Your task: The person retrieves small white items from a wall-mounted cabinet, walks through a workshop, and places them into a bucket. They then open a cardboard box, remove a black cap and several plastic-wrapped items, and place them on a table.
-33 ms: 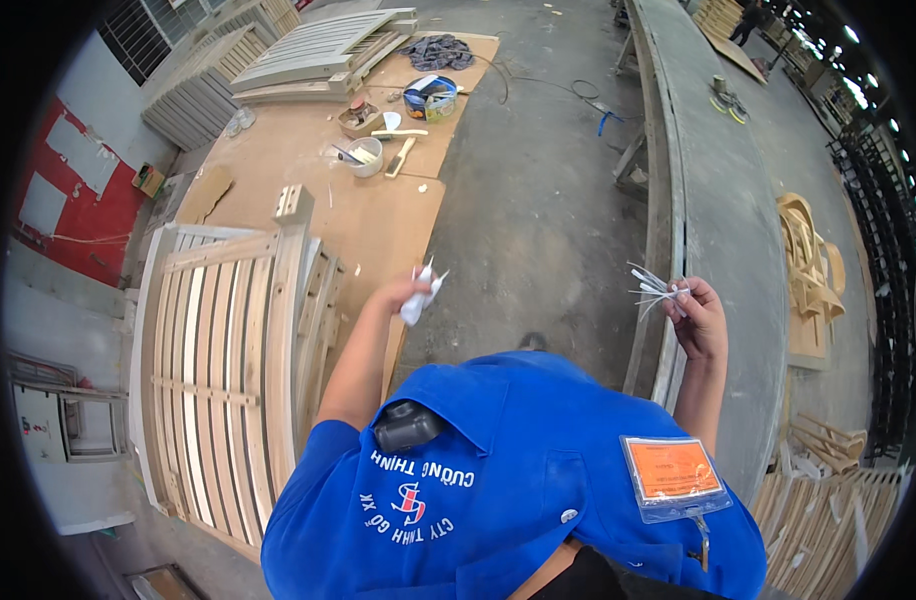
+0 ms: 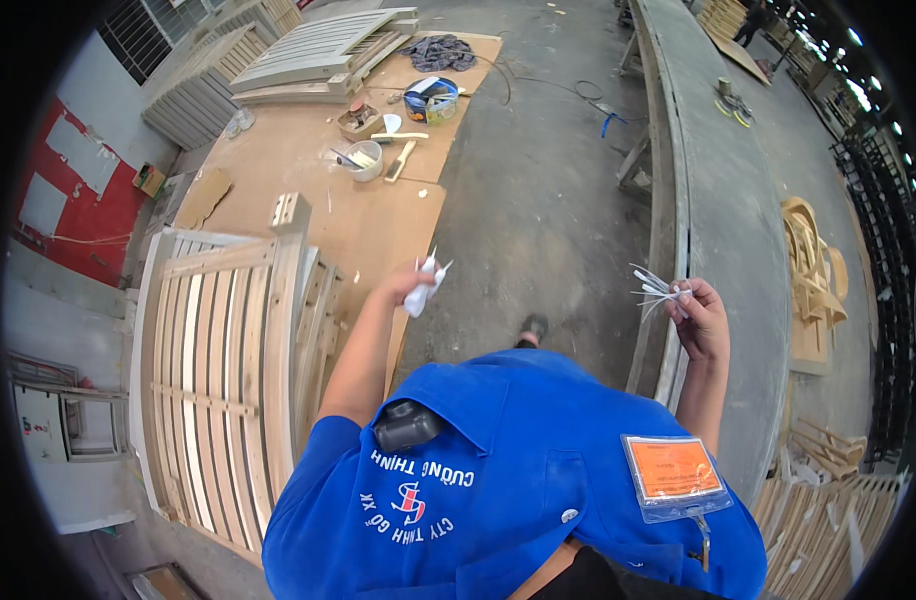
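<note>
My left hand (image 2: 394, 285) is closed around a small white bundle (image 2: 419, 297), perhaps cloth or paper, with thin pointed ends sticking up. It is held near the right edge of the brown board surface (image 2: 363, 225). Over the edge of the long grey table (image 2: 733, 210), my right hand (image 2: 705, 318) pinches a bunch of thin white strips (image 2: 654, 288) that fan out to the left. What exactly the strips are made of cannot be made out. Both hands are raised apart in front of my blue shirt.
Slatted wooden panels (image 2: 213, 370) lean at the left, and more slatted frames (image 2: 318, 55) lie at the back. On the boards sit a white bowl (image 2: 363, 160), a blue tub (image 2: 430, 100) and a dark cloth (image 2: 441, 52). Curved wooden pieces (image 2: 813, 265) lie right of the table.
My shoe shows further forward on the floor between the tables. Both hands keep their hold, and the view has shifted slightly.
</note>
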A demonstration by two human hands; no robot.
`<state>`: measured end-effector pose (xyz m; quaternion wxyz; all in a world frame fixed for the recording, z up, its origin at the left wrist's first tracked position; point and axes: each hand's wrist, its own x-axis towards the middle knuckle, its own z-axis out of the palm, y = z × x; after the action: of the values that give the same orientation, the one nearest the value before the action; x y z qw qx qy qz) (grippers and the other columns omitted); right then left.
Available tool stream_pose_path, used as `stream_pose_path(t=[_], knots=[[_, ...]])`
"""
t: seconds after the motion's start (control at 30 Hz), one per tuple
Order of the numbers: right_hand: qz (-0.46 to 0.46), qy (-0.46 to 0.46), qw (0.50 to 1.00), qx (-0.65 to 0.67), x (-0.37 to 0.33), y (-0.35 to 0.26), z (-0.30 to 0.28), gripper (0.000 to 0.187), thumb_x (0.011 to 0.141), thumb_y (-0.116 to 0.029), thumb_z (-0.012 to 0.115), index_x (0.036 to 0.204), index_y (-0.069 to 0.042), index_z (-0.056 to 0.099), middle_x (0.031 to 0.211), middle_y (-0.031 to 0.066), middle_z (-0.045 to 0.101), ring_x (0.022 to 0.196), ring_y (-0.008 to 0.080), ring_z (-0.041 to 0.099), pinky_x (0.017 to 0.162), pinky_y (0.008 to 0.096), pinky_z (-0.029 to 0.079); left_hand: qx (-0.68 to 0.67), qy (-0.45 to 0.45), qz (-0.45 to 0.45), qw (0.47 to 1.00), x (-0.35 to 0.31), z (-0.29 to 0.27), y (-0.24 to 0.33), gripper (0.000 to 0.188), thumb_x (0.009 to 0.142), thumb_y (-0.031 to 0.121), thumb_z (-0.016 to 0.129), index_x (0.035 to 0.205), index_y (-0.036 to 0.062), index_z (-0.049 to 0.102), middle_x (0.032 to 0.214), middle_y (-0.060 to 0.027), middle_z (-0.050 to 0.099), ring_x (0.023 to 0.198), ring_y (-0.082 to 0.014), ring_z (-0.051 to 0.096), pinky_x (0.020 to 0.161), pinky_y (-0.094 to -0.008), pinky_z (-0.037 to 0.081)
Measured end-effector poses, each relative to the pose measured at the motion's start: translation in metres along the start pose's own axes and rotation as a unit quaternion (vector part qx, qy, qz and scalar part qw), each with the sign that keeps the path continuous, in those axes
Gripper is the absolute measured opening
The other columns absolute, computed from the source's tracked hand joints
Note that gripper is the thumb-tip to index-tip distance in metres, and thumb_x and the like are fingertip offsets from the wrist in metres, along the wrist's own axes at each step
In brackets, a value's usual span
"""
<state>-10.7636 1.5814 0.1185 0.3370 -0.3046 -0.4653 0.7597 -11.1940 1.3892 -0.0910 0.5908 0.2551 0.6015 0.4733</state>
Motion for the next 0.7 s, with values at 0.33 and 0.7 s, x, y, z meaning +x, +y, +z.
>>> stream_pose_path(t=[0.33,0.7], knots=[[-0.003,-0.156,0.987,-0.040,0.341,-0.054,-0.004,0.014,0.075,-0.002,0.065,0.086,0.002,0.057,0.084,0.0098,0.060,0.069,0.0159,0.061,0.062,0.0227,0.051,-0.175,0.281,0.034,0.943,0.230,-0.092,0.120,0.028,0.069,0.001,0.057,0.096,0.0054,0.051,0.081,-0.0091,0.057,0.069,-0.0208,0.058,0.059,-0.0330,0.049],[0.111,-0.262,0.955,-0.083,0.630,-0.056,0.096,0.016,0.072,-0.003,0.069,0.085,0.001,0.059,0.081,0.0092,0.062,0.068,0.0160,0.061,0.061,0.0254,0.049,0.000,0.536,0.013,0.844,0.440,-0.270,0.164,0.033,0.066,0.012,0.065,0.096,0.0024,0.055,0.087,-0.0116,0.061,0.077,-0.0239,0.060,0.067,-0.0353,0.048]])
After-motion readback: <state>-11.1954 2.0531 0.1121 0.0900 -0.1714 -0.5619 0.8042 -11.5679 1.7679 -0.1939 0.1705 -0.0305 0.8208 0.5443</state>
